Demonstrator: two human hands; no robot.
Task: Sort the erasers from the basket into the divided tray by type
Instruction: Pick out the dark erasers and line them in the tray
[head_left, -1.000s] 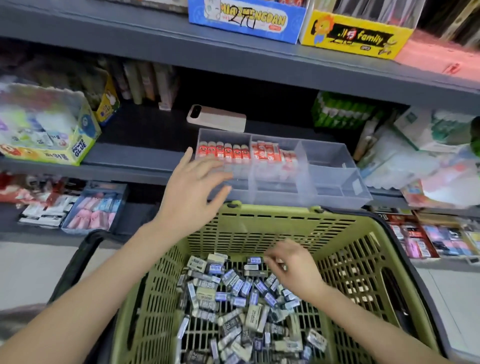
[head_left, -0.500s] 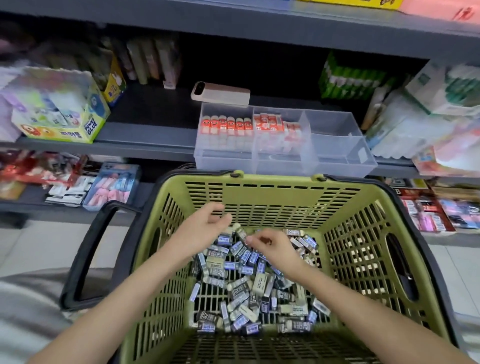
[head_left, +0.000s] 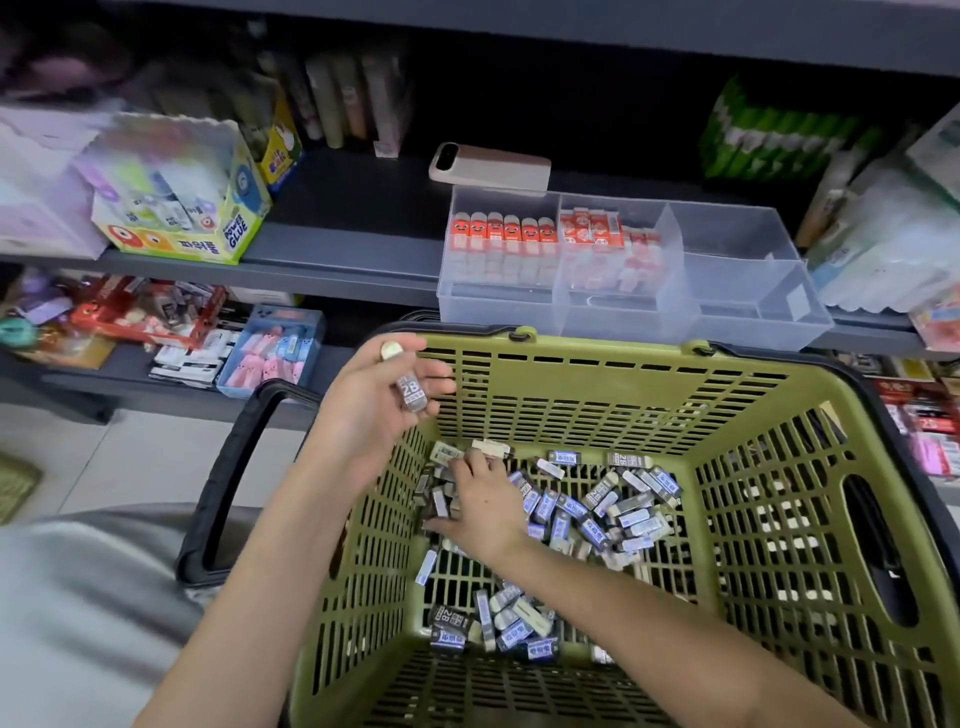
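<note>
Erasers in blue-grey wrappers are being picked from the green plastic basket; a grip by the right hand cannot be told. A grey 2B eraser is held in the left hand fingers, next to be dropped in the clear divided tray.

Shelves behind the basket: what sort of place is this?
Probably a stationery shop. Grey shelves carry display boxes such as a Power Glue box. A green shopping basket holds loose erasers, and a divided tray has more.
</note>
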